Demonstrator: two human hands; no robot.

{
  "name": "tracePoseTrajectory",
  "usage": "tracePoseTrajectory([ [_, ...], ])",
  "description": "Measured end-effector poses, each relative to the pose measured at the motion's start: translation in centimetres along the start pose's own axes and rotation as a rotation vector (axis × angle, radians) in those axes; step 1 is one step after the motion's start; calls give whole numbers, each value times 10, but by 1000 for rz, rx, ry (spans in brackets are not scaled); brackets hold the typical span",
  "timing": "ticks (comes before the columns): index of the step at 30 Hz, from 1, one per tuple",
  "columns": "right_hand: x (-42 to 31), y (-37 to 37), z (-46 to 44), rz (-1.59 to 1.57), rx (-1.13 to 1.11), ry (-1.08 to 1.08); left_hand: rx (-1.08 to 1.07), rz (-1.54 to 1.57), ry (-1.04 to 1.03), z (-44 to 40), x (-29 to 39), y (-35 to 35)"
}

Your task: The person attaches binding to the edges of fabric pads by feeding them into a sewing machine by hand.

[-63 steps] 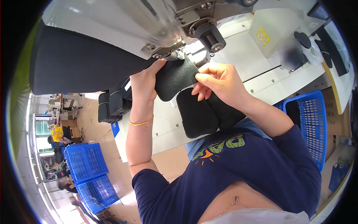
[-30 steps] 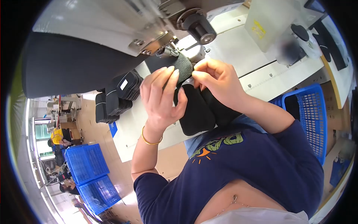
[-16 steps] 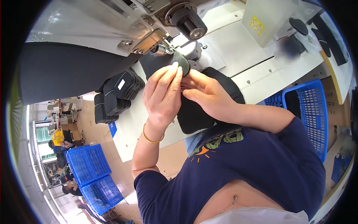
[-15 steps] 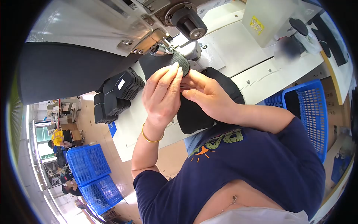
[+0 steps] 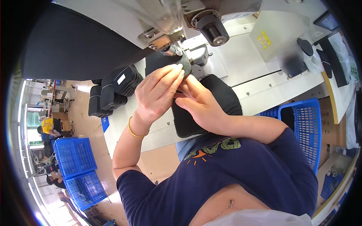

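A dark textured fabric piece [image 5: 184, 64] lies under the sewing head [image 5: 171, 47], its near edge curled up. My left hand [image 5: 158, 90] pinches that edge with its fingertips pressed together. Close beside it, my right hand [image 5: 200, 103] has its fingertips on the same edge from the right, fingers bent; part of its grip is hidden behind the left fingers. Below both hands, black padded pieces [image 5: 224, 94] rest on the white table [image 5: 162, 132] near my body. Stacks of black pieces [image 5: 124, 81], one with a white label, stand to the left.
A large black sheet [image 5: 83, 45] hangs at the upper left. To the right are a blue basket [image 5: 307, 132] and a translucent panel [image 5: 267, 37]. Blue crates [image 5: 75, 158] stand on the floor at the left, near a person in yellow [image 5: 47, 125] and another person [image 5: 56, 180].
Over the two seconds, my left hand has gone from the fabric's left side to its near edge. My right hand has come in beside it. Lately the view has shifted, with the hands nearly still.
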State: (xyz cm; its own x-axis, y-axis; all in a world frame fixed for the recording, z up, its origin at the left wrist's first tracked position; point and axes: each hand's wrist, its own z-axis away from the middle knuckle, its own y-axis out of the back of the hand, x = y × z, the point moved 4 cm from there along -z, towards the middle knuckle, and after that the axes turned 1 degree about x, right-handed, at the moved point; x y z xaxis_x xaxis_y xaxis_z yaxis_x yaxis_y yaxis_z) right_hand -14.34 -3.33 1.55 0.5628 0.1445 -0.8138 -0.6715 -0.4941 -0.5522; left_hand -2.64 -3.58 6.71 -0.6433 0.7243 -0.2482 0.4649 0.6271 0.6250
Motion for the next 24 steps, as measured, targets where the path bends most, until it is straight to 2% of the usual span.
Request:
tracePoseTrajectory([
  [4, 6, 4, -5, -38, -63, -52, -1, 3, -3, 1, -5, -1],
  [7, 4, 3, -10, -2, -18, 5, 4, -26, -7, 0, -8, -3],
  [10, 8, 7, -16, -84, -65, -70, 18, -49, -6, 1, -10, -6],
  [19, 3, 0, -21, -219, -30, -50, -15, -145, -4, -2, -11, -10],
  [24, -2, 3, -19, -148, -18, -61, -55, -206, 33, -6, -5, -13],
])
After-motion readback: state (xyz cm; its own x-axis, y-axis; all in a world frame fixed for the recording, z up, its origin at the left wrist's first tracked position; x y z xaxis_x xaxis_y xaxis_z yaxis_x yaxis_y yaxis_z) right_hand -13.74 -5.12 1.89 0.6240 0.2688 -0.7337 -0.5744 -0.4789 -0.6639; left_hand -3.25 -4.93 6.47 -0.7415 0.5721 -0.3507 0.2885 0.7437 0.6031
